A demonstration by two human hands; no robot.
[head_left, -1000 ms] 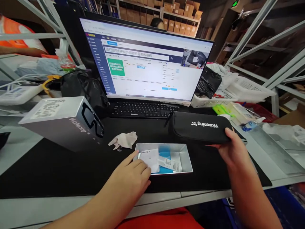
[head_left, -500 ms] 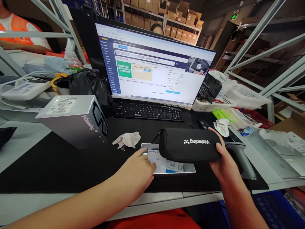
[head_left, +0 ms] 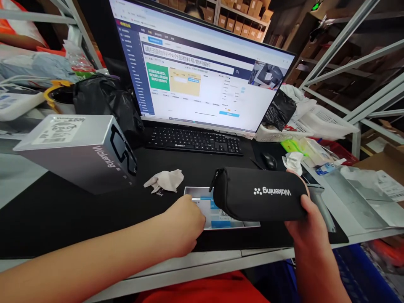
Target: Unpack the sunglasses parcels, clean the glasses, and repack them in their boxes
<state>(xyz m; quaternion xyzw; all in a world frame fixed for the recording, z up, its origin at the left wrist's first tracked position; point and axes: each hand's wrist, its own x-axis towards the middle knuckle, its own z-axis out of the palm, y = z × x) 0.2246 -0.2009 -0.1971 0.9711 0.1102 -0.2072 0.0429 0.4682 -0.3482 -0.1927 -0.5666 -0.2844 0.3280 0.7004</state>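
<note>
In my right hand (head_left: 307, 223) is a black zip case (head_left: 265, 193) with white Wakening lettering, held level above the right part of an open shallow white box (head_left: 243, 224). The case hides some of what lies inside. My left hand (head_left: 183, 225) is closed at the box's left end, its fingertips turned away from me. They pinch a white printed booklet (head_left: 203, 206), whose left part the hand covers. Blue-and-white printed pieces (head_left: 221, 224) lie in the box beneath. To the left stands a tall grey Wakening carton (head_left: 78, 155) with glasses pictured on its side.
A crumpled pale cloth (head_left: 166, 180) lies on the black mat. Behind are a keyboard (head_left: 195, 141) and a monitor (head_left: 202, 71). A mouse (head_left: 269, 160), a scanner (head_left: 325, 210) partly behind the case, and white baskets (head_left: 331, 126) stand right. Black bags (head_left: 104, 105) sit left.
My left fingers have closed, and the white booklet has shifted left, baring more blue print in the box. The case has moved slightly right with my right hand. The camera view has shifted.
</note>
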